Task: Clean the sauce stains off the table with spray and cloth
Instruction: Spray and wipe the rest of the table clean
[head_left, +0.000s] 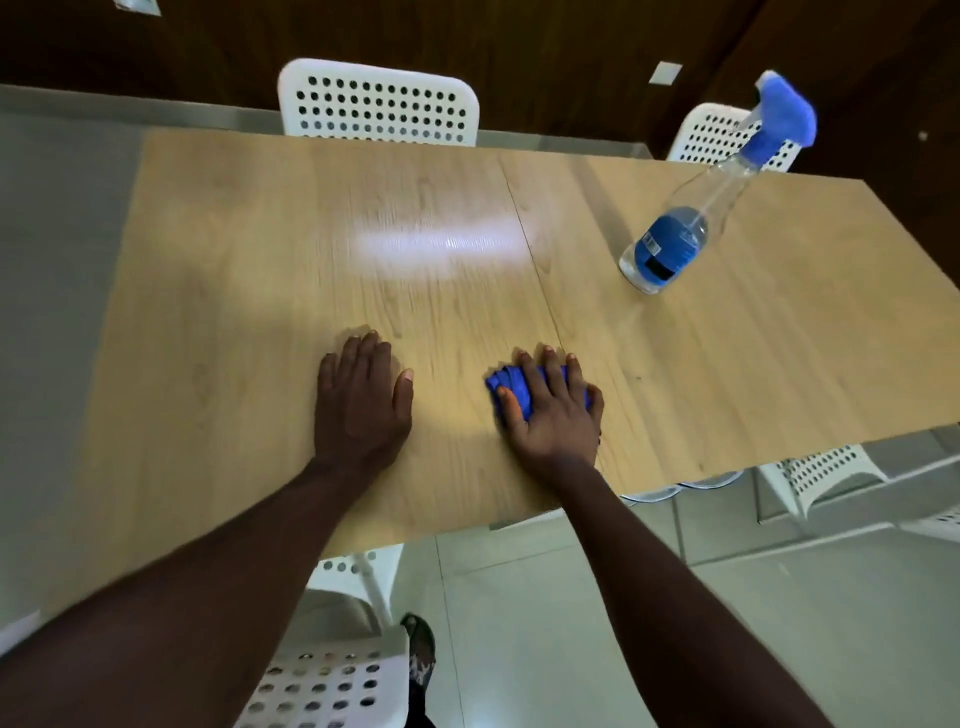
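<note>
My right hand (553, 405) presses flat on a bunched blue cloth (506, 382) near the front of the light wooden table (260, 249), fingers spread over it. To its left, my left hand (361, 395) rests palm-down on the bare tabletop with straight fingers. A clear spray bottle (680, 228) with a blue label and blue trigger head stands at the back right, well away from both hands. I see no distinct sauce stain on the wood; a bright glare patch lies in the middle.
White perforated chairs stand at the far side (379, 104), the far right (727, 135), the right front (826, 473) and just below me (322, 680). A seam runs across the tabletop near my right hand. Grey tiled floor lies in front.
</note>
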